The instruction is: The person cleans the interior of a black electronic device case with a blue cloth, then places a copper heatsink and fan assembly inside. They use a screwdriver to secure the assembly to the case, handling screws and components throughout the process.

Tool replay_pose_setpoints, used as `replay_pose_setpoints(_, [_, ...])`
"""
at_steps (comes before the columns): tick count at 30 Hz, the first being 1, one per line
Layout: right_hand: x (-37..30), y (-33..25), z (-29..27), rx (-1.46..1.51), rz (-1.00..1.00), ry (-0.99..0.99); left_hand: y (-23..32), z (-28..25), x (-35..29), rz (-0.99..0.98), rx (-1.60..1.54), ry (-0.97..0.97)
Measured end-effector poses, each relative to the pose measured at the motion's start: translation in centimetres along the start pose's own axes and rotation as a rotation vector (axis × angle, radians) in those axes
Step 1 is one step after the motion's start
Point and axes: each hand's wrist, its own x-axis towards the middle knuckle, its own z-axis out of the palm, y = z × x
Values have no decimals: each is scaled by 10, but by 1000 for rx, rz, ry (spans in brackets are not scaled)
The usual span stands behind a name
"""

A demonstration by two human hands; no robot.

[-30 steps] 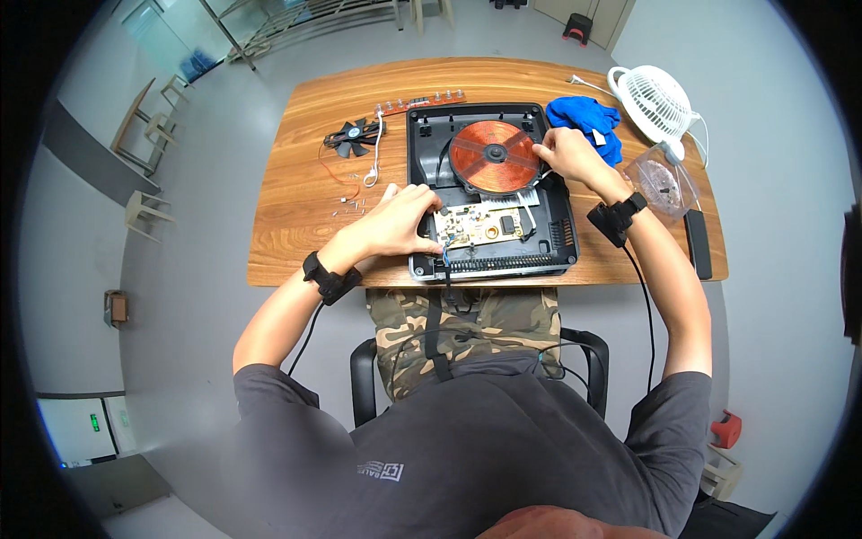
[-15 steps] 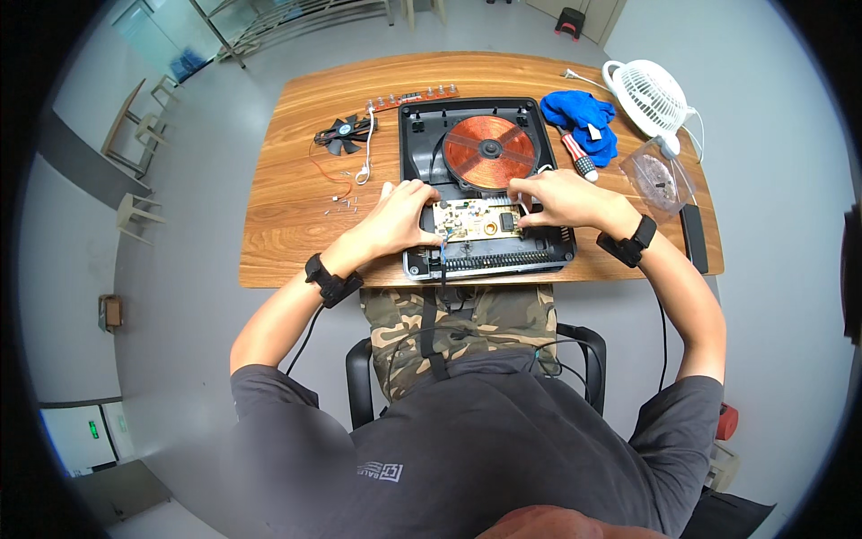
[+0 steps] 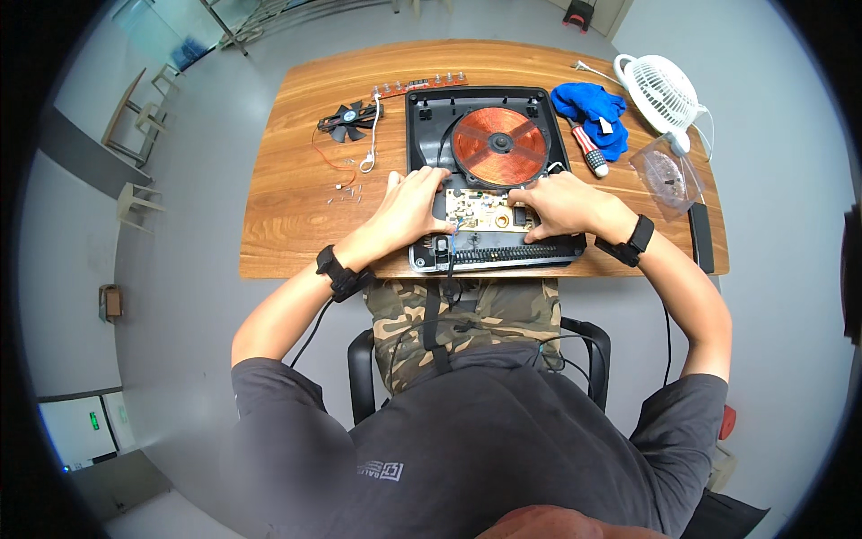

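A pale circuit board [image 3: 485, 203] packed with small components lies in the near half of a black induction cooker base [image 3: 429, 115]. My left hand [image 3: 411, 207] is closed around the board's left end, thumb at the near corner and fingers on the far side. On the right end, my right hand [image 3: 569, 208] grips in the same way and covers that edge. Just beyond the board sits a round copper coil [image 3: 478, 154]. Blue wires run by my left thumb. Whether the board rests fully on the base cannot be made out.
Left of the base lie a black fan [image 3: 346, 122], loose screws [image 3: 346, 195] and a white connector cable [image 3: 368, 162]. A red strip board [image 3: 422, 85] is behind. To the right are a screwdriver [image 3: 589, 151], blue cloth [image 3: 588, 108], clear plastic box [image 3: 666, 175] and white fan [image 3: 660, 90].
The whole view has shifted slightly. My right thumb has moved to the board's near right corner, and my right hand covers more of that end. Both hands stay at the board.
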Motion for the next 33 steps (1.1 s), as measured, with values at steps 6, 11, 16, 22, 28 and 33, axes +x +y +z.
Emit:
replay_pose_setpoints(6, [-1, -2, 6, -32, 33, -6, -6, 1, 2, -40, -34, -75])
replay_pose_setpoints(11, [-5, -3, 11, -96, 24, 67, -11, -8, 4, 20, -136, -153])
replay_pose_setpoints(16, [-1, -4, 13, -98, 32, 66, -13, -6, 1, 28, -129, -161])
replay_pose_setpoints(22, [5, -2, 12, -62, 42, 45, -12, -4, 2, 6, -147, -141])
replay_pose_setpoints(28, [7, -2, 13, -43, 49, 46, -16, 1, 4, 29, -219, -119])
replay_pose_setpoints(33, [8, 0, 15, -51, 47, 78, -15, -3, 4, 39, -263, -135])
